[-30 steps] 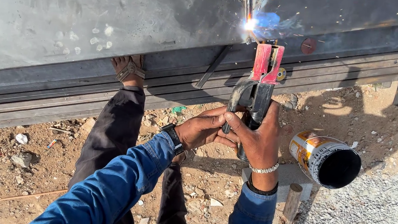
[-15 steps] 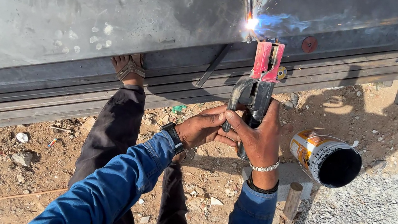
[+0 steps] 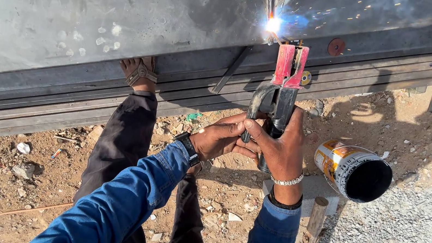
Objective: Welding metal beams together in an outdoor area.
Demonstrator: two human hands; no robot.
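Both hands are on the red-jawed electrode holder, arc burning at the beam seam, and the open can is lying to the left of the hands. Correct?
Not quite. In the head view the can lies right of the hands, not left. Both the left hand and right hand grip the electrode holder, arc burning at the beam seam.

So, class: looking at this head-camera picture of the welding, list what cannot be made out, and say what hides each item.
- Weld joint, head view: washed out by the glare of the arc.
- Electrode holder: its handle is covered by the right hand and left hand.
- Tin can: its inside is black shadow.
- Orange cable: cut off by the left edge.
- Steel beam: both ends run out of frame.
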